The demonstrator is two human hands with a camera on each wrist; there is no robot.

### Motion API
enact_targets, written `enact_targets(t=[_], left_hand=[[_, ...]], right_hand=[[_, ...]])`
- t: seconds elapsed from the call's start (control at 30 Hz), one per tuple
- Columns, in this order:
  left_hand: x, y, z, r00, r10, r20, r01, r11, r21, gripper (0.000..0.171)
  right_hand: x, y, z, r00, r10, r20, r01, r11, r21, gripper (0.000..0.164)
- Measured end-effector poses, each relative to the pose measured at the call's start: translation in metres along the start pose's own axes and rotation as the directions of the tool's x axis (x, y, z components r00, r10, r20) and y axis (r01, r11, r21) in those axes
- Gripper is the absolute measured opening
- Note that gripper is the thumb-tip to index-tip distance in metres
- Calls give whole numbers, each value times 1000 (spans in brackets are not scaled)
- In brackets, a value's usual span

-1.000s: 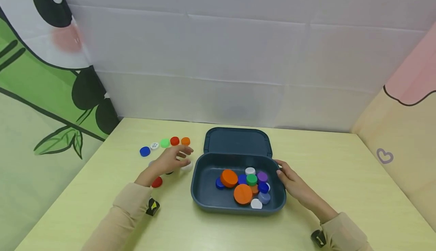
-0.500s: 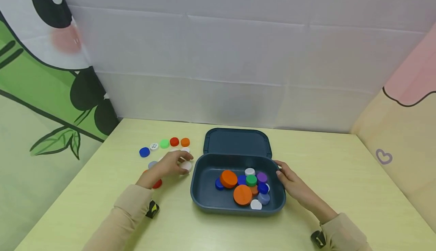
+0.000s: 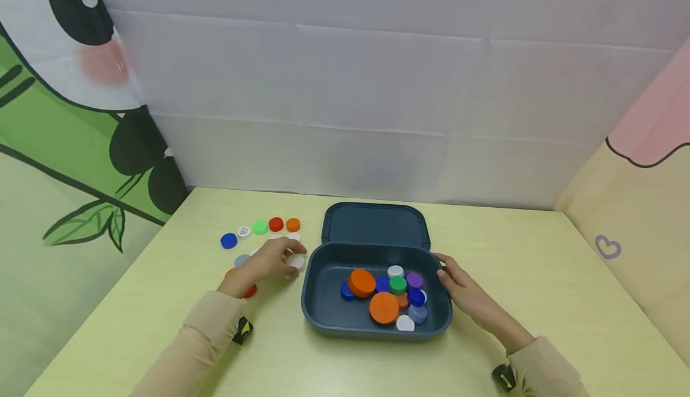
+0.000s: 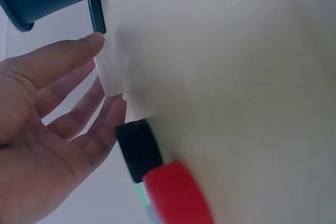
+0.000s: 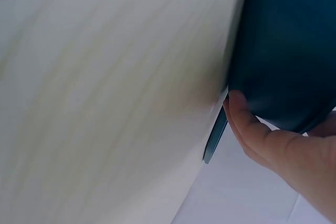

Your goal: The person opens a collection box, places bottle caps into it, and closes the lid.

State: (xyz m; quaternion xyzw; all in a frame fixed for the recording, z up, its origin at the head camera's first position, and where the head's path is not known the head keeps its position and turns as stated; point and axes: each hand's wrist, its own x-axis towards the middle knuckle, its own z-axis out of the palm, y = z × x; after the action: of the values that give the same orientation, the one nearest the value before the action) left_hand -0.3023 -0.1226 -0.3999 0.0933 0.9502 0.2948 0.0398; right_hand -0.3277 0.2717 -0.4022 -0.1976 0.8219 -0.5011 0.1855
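My left hand [image 3: 268,260] pinches a white bottle cap [image 3: 294,261] on the table, left of a dark blue box [image 3: 329,301]. In the left wrist view the thumb lies on one edge of that cap [image 4: 109,72] and the fingers curl round its far side. My right hand [image 3: 466,292] grips the box at its right back corner; in the right wrist view its fingers [image 5: 252,124] lie against the outer wall. Inside the box are several bottle caps, among them a large orange cap [image 3: 384,308], a green cap [image 3: 398,284] and a purple cap [image 3: 414,280].
Loose caps lie around the left hand: a blue cap [image 3: 229,241], a light green cap [image 3: 260,227], a red cap [image 3: 276,224] and an orange cap [image 3: 293,224]. A black cap [image 4: 139,149] shows in the left wrist view. Behind the box lies its lid [image 3: 376,224].
My left hand has lowered slightly and closed its thumb and fingers around the white cap. The right hand and the box have stayed in place.
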Motion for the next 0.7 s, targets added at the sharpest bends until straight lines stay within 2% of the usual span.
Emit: enact_targets(t=[0.3, 0.47, 0.7], left_hand=[[-6, 7, -17, 998, -10, -55, 9, 1000, -25, 36], [-9, 16, -26, 996, 16, -83, -21, 998, -64, 37], [-10, 42, -31, 992, 95, -87, -106, 987, -124, 37]], right_hand=[[0, 0, -1, 1000, -7, -1, 7, 1000, -9, 41], [1, 0, 0, 1000, -11, 0, 11, 1000, -9, 41], [1, 2, -1, 1000, -17, 2, 17, 1000, -10, 41]])
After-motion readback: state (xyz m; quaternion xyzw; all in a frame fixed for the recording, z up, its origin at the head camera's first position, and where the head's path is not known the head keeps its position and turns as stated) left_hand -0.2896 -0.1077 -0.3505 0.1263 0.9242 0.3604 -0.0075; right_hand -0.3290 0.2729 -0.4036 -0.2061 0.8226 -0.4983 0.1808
